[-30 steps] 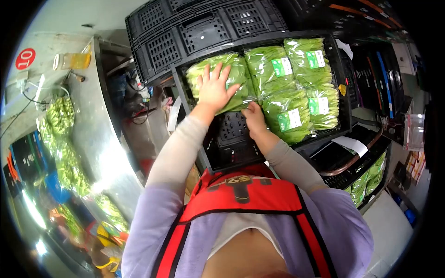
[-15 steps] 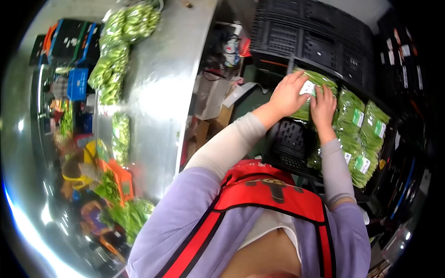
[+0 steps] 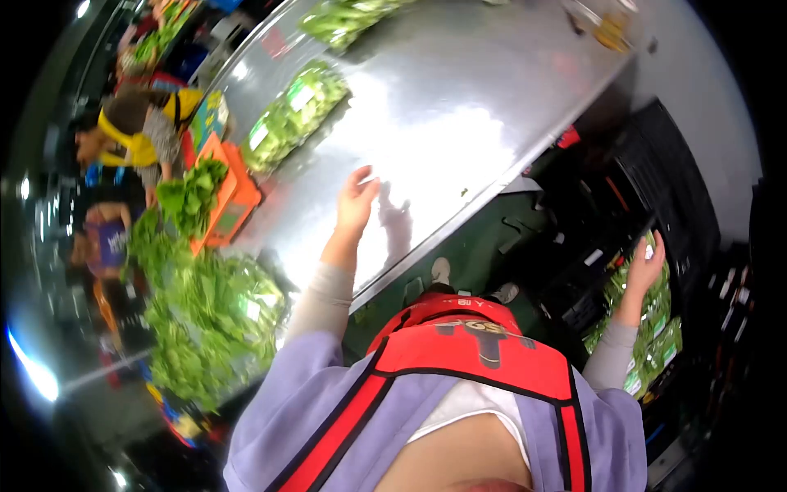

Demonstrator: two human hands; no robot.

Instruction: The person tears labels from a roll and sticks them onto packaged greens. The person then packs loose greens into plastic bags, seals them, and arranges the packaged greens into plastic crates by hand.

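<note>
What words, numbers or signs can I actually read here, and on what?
No text reads clearly.
Red apron: printed marks too blurred.
Bagged greens on the metal table: labels too small and blurred.
Packs of greens near the right hand: labels too small.
Co-worker's purple top: white marks too blurred.

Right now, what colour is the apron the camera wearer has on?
The apron is red, edged in black; the head view shows it best.

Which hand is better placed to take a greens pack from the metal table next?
Probably the left hand: it is over the metal table, apparently empty, nearer those packs. The right hand is beside other packs.
</note>
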